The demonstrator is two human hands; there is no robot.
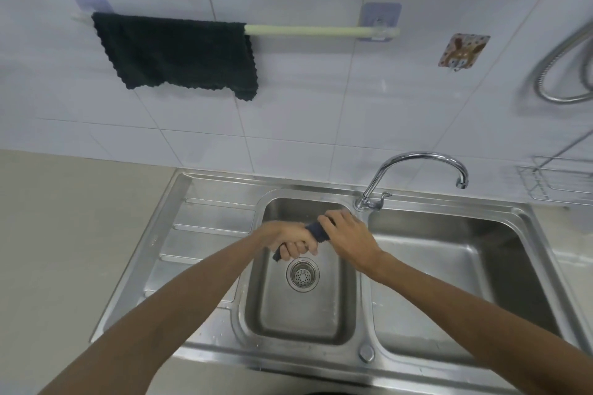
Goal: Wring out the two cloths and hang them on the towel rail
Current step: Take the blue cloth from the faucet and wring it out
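A dark green cloth (178, 53) hangs spread over the left half of the pale towel rail (321, 31) on the tiled wall. A second cloth, dark blue (317, 231), is twisted into a tight roll above the small left sink basin (301, 308). My left hand (293, 239) grips its near end and my right hand (348, 232) grips its far end. Both fists are closed around it, so most of the cloth is hidden. A short tail of it sticks out below my left hand.
A chrome tap (417, 176) stands behind the divider, its spout over the larger right basin (449, 282). The drain strainer (302, 275) lies below my hands. A draining board (205, 234) is at left, a wire rack (558, 179) and a shower hose (561, 74) at right.
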